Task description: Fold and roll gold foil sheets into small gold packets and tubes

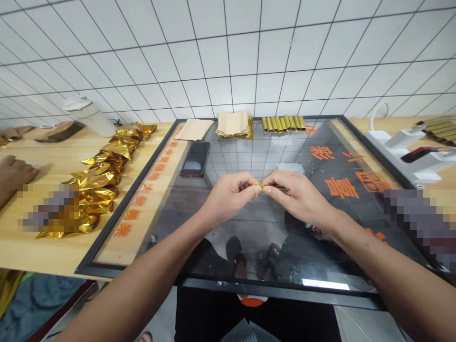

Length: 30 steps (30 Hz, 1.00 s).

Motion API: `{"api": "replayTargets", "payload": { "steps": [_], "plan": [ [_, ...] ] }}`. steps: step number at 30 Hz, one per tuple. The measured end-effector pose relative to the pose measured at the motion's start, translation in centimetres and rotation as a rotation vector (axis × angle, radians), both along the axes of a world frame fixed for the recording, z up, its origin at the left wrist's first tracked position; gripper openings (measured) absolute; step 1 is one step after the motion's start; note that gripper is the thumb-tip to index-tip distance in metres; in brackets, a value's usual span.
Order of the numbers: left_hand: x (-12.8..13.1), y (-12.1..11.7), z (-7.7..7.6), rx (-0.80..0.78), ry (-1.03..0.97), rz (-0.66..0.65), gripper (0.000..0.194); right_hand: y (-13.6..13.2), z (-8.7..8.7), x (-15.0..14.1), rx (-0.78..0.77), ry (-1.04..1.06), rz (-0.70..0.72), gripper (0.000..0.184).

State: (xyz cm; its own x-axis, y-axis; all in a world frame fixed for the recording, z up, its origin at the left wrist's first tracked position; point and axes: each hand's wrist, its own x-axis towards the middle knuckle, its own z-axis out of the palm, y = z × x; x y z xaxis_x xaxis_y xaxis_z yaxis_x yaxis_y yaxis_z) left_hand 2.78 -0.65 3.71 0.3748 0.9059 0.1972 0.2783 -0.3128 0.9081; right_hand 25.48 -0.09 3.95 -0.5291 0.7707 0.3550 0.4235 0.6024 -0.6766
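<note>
Above the middle of the glass panel (213,223), my left hand (231,192) and my right hand (295,192) meet fingertip to fingertip. Both are closed on one thin gold foil roll (262,185), each pinching it between thumb and fingers. Most of the roll is hidden by the fingers. Beyond my hands, at the panel's far edge, a row of several similar gold rolls (283,124) lies side by side. Left of that row sits a stack of tan paper sheets (232,124) with gold foil showing under it, and another tan paper pile (194,129).
A phone (195,159) lies on the glass. Twisted gold foil packets (98,185) line the wooden table at left, near another person's hand (14,175) and a white cup (89,116). A power strip with chargers (402,152) stands at right; more rolls (440,130) lie beyond it.
</note>
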Motion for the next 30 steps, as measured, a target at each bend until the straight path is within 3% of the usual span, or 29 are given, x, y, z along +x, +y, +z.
{"api": "replayTargets", "payload": {
  "steps": [5, 13, 20, 25, 30],
  "plan": [
    [0.2, 0.1, -0.3, -0.063, -0.023, -0.044, 0.015, 0.0, 0.1, 0.0, -0.037, 0.027, 0.022, 0.022],
    [-0.4, -0.3, 0.6, -0.031, -0.004, -0.083, 0.02, -0.4, 0.7, -0.1, -0.137, 0.1, 0.078, 0.022],
    [0.0, -0.2, 0.5, -0.177, -0.172, -0.142, 0.021, -0.6, 1.1, 0.0, -0.124, 0.107, 0.07, 0.022],
    [0.4, -0.2, 0.0, -0.117, -0.09, -0.073, 0.028, -0.4, 0.5, -0.2, -0.13, 0.099, 0.031, 0.022],
    [0.0, -0.1, 0.4, -0.047, -0.028, -0.087, 0.033, -0.6, 0.4, -0.6, -0.202, 0.119, 0.019, 0.027]
  ]
}}
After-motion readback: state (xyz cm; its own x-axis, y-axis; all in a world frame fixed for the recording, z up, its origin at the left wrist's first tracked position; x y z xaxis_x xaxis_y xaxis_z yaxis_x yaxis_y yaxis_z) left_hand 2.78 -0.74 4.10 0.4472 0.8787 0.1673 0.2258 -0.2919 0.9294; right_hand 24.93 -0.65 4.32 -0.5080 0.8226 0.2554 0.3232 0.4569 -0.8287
